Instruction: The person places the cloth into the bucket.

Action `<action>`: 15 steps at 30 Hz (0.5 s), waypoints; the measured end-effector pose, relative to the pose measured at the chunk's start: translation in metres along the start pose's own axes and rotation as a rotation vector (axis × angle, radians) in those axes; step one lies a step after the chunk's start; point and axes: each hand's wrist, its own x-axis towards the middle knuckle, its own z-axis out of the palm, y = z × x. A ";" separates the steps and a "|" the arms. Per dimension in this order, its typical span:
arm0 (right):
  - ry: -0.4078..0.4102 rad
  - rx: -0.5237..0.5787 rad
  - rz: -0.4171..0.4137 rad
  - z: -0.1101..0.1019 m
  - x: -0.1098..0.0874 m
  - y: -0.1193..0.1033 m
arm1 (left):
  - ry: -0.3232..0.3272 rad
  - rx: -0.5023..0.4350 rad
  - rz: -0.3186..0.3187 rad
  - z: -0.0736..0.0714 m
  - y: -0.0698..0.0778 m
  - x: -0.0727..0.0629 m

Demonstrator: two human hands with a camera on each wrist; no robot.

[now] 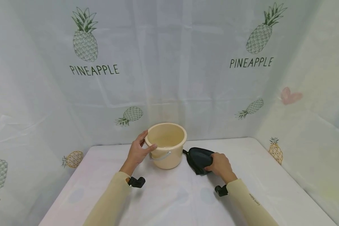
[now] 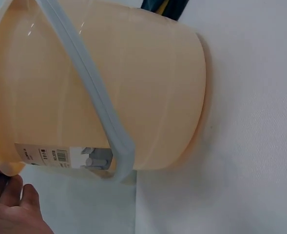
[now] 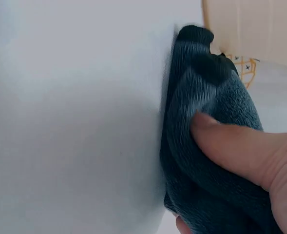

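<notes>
A smooth cream plastic bucket [image 1: 170,160] with a grey handle [image 2: 87,78] and a printed label [image 2: 55,156] stands upright on the white table [image 1: 172,201], its pale inner wall showing, while the person's left grip [image 1: 137,152] holds its rim [image 1: 185,137]. Just right of it, the right grip [image 1: 221,164] pinches a dark blue-green, finely ribbed cloth bundle [image 1: 199,159], rounded and folded, lying on the table.

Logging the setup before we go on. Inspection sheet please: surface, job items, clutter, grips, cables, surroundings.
Surface: white tabletop, faint pastel patches.
Job items: cream bucket upright, grey handle lowered; dark fabric item to its right, contact between them unclear.
Clutter: nothing seen.
Grips: left grip holds the bucket's rim; right grip pinches the fabric item.
Cables: nothing seen.
Surroundings: pineapple-print sheeting behind and at both sides.
</notes>
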 end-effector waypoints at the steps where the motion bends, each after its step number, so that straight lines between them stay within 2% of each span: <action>1: 0.004 0.007 0.008 -0.001 0.000 0.000 | 0.001 -0.003 0.003 0.000 0.000 0.000; 5: 0.027 0.044 0.046 -0.002 -0.001 -0.001 | -0.002 -0.013 0.012 -0.001 0.000 -0.001; 10: 0.062 0.057 0.052 -0.003 -0.003 -0.001 | -0.012 -0.019 0.012 -0.001 0.000 0.001; 15: 0.107 0.098 0.057 -0.008 -0.002 -0.002 | -0.007 0.027 -0.006 0.000 0.003 0.001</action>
